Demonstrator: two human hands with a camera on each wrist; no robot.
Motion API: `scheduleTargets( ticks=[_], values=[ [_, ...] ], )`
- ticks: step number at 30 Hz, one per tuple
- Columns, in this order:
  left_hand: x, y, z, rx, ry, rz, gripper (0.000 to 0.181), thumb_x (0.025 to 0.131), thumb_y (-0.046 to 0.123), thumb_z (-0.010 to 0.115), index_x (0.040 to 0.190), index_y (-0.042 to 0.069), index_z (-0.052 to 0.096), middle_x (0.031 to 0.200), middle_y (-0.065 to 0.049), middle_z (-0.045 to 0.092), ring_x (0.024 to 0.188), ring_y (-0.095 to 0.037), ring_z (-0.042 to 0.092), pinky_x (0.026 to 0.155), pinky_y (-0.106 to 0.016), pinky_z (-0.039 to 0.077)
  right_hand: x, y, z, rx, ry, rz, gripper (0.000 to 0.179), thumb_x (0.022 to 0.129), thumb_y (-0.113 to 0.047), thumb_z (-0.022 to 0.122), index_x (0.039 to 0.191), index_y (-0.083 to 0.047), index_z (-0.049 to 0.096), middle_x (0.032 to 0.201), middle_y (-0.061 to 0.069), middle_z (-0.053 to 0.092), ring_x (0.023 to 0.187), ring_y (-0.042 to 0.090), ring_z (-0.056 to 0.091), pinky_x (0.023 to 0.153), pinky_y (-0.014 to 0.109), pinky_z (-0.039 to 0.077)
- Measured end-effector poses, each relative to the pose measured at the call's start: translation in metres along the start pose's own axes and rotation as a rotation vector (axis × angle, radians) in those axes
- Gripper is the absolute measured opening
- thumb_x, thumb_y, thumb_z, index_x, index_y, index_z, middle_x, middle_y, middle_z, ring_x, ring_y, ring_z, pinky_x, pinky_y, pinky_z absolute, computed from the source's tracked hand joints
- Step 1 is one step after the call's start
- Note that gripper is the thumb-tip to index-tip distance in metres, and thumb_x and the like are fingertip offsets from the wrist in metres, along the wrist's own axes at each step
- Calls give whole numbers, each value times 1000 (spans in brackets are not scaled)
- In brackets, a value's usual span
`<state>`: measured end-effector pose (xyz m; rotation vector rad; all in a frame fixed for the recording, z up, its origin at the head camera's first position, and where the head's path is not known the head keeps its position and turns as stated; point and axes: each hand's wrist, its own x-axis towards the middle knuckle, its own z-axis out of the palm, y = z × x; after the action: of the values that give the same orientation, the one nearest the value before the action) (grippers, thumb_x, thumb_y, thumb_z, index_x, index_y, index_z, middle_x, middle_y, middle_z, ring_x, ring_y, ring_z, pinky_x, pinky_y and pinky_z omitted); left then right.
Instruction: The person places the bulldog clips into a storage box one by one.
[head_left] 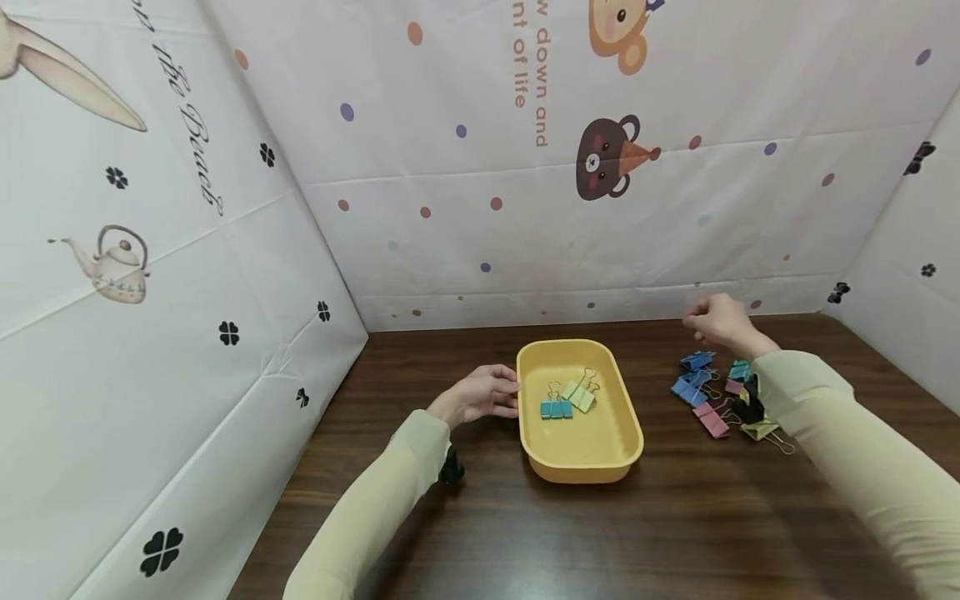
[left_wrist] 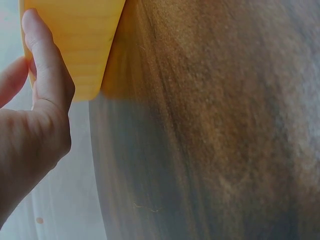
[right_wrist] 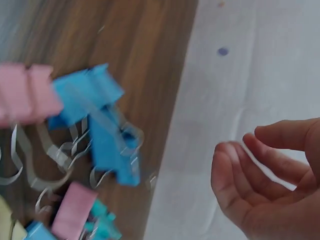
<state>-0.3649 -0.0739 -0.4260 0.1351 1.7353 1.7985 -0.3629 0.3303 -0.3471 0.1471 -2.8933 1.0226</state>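
In the head view a yellow plastic tray [head_left: 581, 469] holds two binder clips, one teal [head_left: 557, 410] and one pale yellow-green [head_left: 581, 396]. My left hand [head_left: 483, 394] rests against the tray's left side, its fingers fairly straight along the outer wall [left_wrist: 82, 45]. My right hand [head_left: 722, 322] is raised above the far edge of a clip pile, fingers loosely bent and nothing visible between them. The right wrist view shows this hand [right_wrist: 270, 175] apart from the blue binder clips [right_wrist: 87, 92] and a pink binder clip [right_wrist: 27, 94].
Right of the tray lie several loose binder clips, among them a pink one [head_left: 711, 420], a teal one [head_left: 739, 370] and a yellow-green one [head_left: 761, 429], partly hidden by the right wrist. The dark wooden table [head_left: 525, 533] meets a patterned white backdrop [head_left: 420, 258].
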Motion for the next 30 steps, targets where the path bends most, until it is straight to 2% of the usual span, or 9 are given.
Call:
scheduleTargets(
  ticks=[6, 10, 14, 17, 24, 30],
  values=[
    [-2, 0, 0, 14, 8, 3, 27, 98, 6, 52, 123, -3, 45, 97, -12, 58, 74, -18, 62, 71, -35, 60, -8, 26, 1, -153, 49, 36, 32, 92, -13, 50, 96, 16, 65, 63, 14, 64, 52, 21, 54, 48, 31, 42],
    [-3, -1, 1, 22, 3, 1, 32, 98, 6, 52, 127, -4, 43, 97, -12, 58, 76, -19, 62, 73, -35, 60, -12, 38, 3, -191, 41, 107, 32, 90, -17, 53, 82, 12, 66, 61, 11, 63, 54, 21, 53, 49, 30, 39],
    [-3, -1, 1, 30, -2, 7, 31, 99, 6, 51, 126, -5, 42, 96, -12, 57, 75, -19, 62, 73, -35, 60, -15, 45, 7, -160, 5, 155, 32, 89, -20, 56, 77, 8, 65, 56, 8, 62, 54, 22, 60, 51, 34, 49],
    [-2, -1, 1, 29, -1, 15, 28, 98, 5, 51, 124, -4, 44, 96, -12, 58, 76, -19, 62, 73, -35, 60, -14, 49, 9, -119, -4, 161, 35, 90, -21, 57, 85, 12, 66, 59, 11, 65, 55, 22, 64, 55, 37, 56],
    [-3, 1, 0, 26, -9, 9, 34, 99, 6, 51, 129, -6, 41, 97, -12, 58, 78, -19, 62, 73, -35, 60, -9, 58, 16, -84, 12, 165, 33, 89, -17, 54, 87, 15, 66, 59, 9, 67, 53, 17, 65, 54, 35, 57],
    [-2, 1, 0, 17, -13, -2, 36, 99, 6, 50, 130, -6, 39, 96, -11, 58, 77, -18, 63, 73, -35, 60, -8, 63, 21, -28, 42, 194, 34, 88, -12, 53, 95, 19, 64, 60, 11, 67, 52, 16, 65, 52, 32, 57]
  ],
)
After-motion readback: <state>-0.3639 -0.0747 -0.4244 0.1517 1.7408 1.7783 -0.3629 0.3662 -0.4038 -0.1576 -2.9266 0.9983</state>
